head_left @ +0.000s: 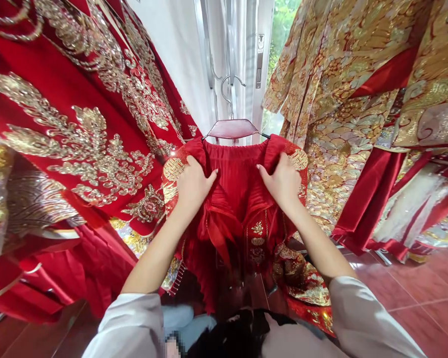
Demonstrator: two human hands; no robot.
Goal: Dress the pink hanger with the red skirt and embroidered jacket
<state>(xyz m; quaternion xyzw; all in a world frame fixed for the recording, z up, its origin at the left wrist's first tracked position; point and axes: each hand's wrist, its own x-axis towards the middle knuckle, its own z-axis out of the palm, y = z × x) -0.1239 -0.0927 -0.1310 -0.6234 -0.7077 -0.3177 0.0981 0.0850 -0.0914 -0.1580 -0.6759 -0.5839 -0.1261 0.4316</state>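
Observation:
In front of me a red embroidered jacket [257, 228] with gold patterns hangs on a hanger [232, 129], which has a metal hook and a pinkish-red centre piece. Inside the jacket's collar shows a red pleated cloth [233, 171] with a gathered top band. At the left shoulder, my left hand [194, 184] is closed on the jacket, its thumb on the inner side. My right hand [282, 184] grips the opposite shoulder in the same way. The fingers of both hands are mostly hidden behind the cloth. A red ribbon [219, 238] dangles below the collar.
Red gowns with gold beading [97, 144] hang close on the left. Gold patterned robes [343, 109] crowd the right side. Behind the hanger stand white curtains [175, 44] and a door frame with a lock [260, 59]. Reddish tiles [414, 283] cover the floor.

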